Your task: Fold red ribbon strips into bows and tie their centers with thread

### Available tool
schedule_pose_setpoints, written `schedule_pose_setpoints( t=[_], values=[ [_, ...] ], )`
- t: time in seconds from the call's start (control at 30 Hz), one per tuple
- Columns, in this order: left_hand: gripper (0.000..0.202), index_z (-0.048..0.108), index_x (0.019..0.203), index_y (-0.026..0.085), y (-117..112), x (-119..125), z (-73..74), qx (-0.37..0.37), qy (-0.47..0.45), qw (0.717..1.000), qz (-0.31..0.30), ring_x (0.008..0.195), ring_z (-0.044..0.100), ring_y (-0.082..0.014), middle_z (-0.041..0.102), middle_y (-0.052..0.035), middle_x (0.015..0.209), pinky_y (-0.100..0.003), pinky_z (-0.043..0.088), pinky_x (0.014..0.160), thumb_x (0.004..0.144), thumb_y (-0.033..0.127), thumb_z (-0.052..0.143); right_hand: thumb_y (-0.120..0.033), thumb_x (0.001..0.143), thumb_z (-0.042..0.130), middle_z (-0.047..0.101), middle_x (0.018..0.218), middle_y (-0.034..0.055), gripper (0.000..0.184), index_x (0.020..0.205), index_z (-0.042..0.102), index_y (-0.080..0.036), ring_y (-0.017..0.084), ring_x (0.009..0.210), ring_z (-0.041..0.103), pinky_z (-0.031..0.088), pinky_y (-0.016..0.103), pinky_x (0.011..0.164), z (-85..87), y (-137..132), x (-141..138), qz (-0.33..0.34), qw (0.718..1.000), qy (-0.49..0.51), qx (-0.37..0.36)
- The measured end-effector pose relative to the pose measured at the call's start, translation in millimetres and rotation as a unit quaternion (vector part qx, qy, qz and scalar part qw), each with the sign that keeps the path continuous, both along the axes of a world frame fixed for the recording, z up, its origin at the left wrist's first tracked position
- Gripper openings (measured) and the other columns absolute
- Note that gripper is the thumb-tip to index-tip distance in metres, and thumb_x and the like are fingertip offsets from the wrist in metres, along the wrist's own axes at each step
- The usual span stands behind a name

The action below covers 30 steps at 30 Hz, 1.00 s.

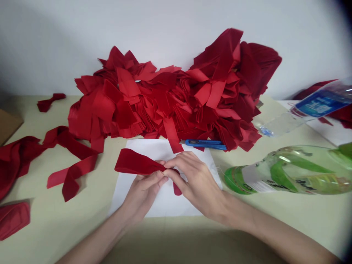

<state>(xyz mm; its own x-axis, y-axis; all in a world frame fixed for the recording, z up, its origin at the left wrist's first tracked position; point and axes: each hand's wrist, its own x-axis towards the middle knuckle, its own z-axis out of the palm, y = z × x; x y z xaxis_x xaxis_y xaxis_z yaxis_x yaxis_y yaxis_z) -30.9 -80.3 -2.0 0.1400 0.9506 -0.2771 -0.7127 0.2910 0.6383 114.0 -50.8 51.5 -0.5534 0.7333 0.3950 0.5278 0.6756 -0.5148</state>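
Red fabric strip (pixel 134 164) lies crosswise above a white paper sheet (pixel 165 203), its free end pointing left, nearer the left hand (pixel 144 194); that hand and the right hand (pixel 195 183) pinch its other end.

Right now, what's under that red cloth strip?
White paper lies under the red cloth strip, on a pale table. The left hand and right hand cover the paper's middle, hiding that part.
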Motion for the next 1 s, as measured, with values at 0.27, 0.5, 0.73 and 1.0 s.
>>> schedule_pose_setpoints(
  t=[0.27, 0.5, 0.73, 1.0],
  values=[
    [0.008, 0.070, 0.065, 0.017, 9.7, -8.5, -3.3, 0.016, -0.027, 0.999, -0.024, 0.086, 0.056, -0.0108, 0.066, 0.0013, 0.082, -0.022, 0.042, 0.078, 0.072, 0.021, 0.073, -0.027, 0.084, 0.060, 0.067, 0.085, 0.0009, 0.011, 0.086, 0.059, -0.017, 0.015, 0.081, 0.061, 0.045, 0.028, 0.077, 12.8, 8.7, 6.0, -0.060, 0.990, 0.083, -0.095],
    [0.013, 0.072, 0.074, 0.014, 4.0, -4.0, -1.8, 0.036, 0.000, 0.976, -0.213, 0.082, 0.057, -0.0149, 0.065, -0.0030, 0.075, -0.025, 0.042, 0.075, 0.072, 0.027, 0.073, -0.037, 0.081, 0.060, 0.064, 0.073, -0.0002, 0.021, 0.086, 0.061, -0.016, 0.012, 0.068, 0.060, 0.046, 0.027, 0.065, 14.0, 32.0, 12.0, 0.068, 0.841, 0.201, -0.498],
    [0.015, 0.072, 0.073, 0.012, 1.0, -3.4, 0.7, 0.037, 0.003, 0.943, -0.332, 0.073, 0.057, -0.0166, 0.065, -0.0058, 0.069, -0.028, 0.038, 0.068, 0.074, 0.026, 0.068, -0.026, 0.072, 0.071, 0.064, 0.070, -0.0020, 0.012, 0.070, 0.066, -0.015, 0.008, 0.065, 0.057, 0.045, 0.024, 0.070, 2.9, 32.5, 8.5, 0.005, 0.729, 0.336, -0.596],
    [0.015, 0.071, 0.075, 0.013, 7.5, -11.4, -0.5, 0.072, -0.007, 0.961, -0.268, 0.074, 0.056, -0.0154, 0.064, -0.0044, 0.070, -0.027, 0.039, 0.072, 0.074, 0.028, 0.070, -0.035, 0.083, 0.058, 0.069, 0.081, 0.0027, 0.020, 0.085, 0.066, -0.017, 0.012, 0.078, 0.063, 0.046, 0.028, 0.082, 14.6, 49.9, 29.2, -0.041, 0.830, 0.315, -0.460]
  ],
)
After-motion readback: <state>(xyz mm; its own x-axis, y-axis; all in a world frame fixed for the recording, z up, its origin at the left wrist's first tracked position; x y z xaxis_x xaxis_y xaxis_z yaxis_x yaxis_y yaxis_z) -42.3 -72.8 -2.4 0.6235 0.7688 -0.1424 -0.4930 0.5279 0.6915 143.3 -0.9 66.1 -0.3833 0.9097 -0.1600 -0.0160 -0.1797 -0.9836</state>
